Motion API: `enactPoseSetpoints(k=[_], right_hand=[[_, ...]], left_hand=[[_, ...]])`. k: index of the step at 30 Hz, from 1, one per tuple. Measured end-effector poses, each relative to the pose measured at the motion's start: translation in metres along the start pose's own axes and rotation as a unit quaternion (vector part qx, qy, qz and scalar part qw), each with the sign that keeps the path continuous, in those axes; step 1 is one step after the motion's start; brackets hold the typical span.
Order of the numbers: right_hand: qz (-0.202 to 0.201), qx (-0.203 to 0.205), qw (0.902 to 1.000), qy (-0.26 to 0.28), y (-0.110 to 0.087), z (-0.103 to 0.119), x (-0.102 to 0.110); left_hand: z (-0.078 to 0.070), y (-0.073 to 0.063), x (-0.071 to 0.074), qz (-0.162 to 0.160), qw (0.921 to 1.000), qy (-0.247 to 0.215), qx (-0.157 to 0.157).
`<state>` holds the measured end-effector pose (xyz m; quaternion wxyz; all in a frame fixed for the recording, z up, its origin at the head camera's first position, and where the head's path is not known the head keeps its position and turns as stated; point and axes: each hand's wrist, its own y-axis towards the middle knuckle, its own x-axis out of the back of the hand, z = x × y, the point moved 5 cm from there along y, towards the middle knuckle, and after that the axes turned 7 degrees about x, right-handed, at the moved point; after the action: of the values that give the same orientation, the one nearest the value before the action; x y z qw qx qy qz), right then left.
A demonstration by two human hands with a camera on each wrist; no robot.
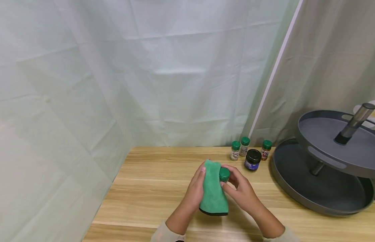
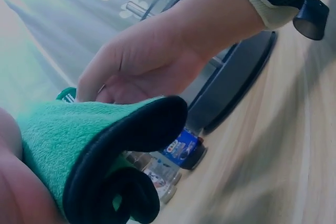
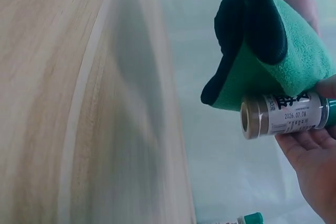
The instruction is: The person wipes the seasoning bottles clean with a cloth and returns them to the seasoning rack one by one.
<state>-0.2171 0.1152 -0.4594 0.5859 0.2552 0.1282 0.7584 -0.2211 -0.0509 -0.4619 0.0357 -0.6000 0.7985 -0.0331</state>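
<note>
My left hand [image 1: 195, 190] grips a folded green cloth [image 1: 213, 190] with a black border. Beside it, my right hand [image 1: 240, 190] holds a small spice bottle by its green cap [image 1: 224, 174], thumb on one side and fingers on the other. In the right wrist view the spice bottle [image 3: 289, 114] lies on its side, its white label printed with a date, and the cloth [image 3: 302, 51] rests against it. From the left wrist view, the cloth's rolled black edge [image 2: 126, 129] is in front, with my right hand [image 2: 142, 61] behind it.
Two green-capped spice bottles [image 1: 235, 150] stand at the table's back edge. Near them are a black-lidded jar [image 1: 252, 160] with a blue label and another green-capped bottle [image 1: 266, 150]. A grey two-tier round tray [image 1: 284, 188] occupies the right side. Pale curtains [image 1: 187, 74] hang behind the wooden table [image 1: 139, 195].
</note>
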Motion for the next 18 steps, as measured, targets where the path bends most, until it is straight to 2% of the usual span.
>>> enactPoseSetpoints(k=[7, 13, 18], right_hand=[[0.000, 0.015, 0.9994, 0.032, -0.001, 0.001, 0.001], [0.013, 0.021, 0.9989, 0.039, -0.002, 0.003, 0.002], [0.016, 0.029, 0.9994, 0.003, -0.001, 0.004, 0.004]], left_hand=[[0.003, 0.002, 0.005, 0.024, 0.9981, -0.005, 0.057], [0.001, 0.001, 0.008, 0.058, 0.9955, -0.058, 0.046], [0.001, 0.002, 0.011, 0.054, 0.9954, -0.066, 0.043]])
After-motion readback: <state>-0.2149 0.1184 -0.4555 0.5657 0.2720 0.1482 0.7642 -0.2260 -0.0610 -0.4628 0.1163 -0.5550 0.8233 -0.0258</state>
